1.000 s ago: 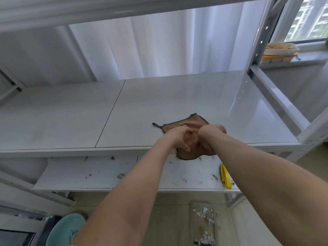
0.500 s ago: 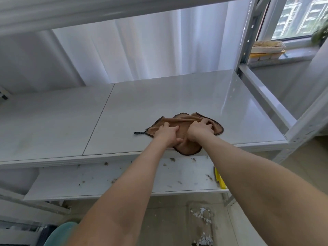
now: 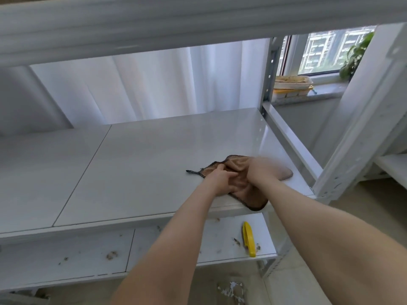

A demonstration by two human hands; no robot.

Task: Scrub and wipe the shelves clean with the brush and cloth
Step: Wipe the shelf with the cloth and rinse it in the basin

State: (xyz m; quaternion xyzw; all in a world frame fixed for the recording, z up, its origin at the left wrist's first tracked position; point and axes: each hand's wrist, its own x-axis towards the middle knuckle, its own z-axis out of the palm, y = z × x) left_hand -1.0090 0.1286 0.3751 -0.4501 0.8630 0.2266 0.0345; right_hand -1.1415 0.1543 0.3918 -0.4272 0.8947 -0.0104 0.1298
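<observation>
A brown cloth (image 3: 239, 180) with a dark hem lies bunched near the front right corner of the white middle shelf (image 3: 143, 168), one corner hanging over the front edge. My left hand (image 3: 220, 181) grips the cloth's left part with curled fingers. My right hand (image 3: 263, 170) lies on the cloth's right part and is motion-blurred, so its fingers cannot be made out. A yellow brush (image 3: 248, 238) lies on the lower shelf (image 3: 88, 256), below the cloth and apart from both hands.
Brown crumbs and dirt dot the lower shelf. The upper shelf's beam (image 3: 154, 25) runs overhead. White uprights (image 3: 361, 119) stand at the right. Trays (image 3: 293, 84) sit on the window sill. White debris (image 3: 231, 291) lies on the floor.
Both hands and the cloth have moved right along the middle shelf toward its front right corner. The right hand is sweeping and blurred now.
</observation>
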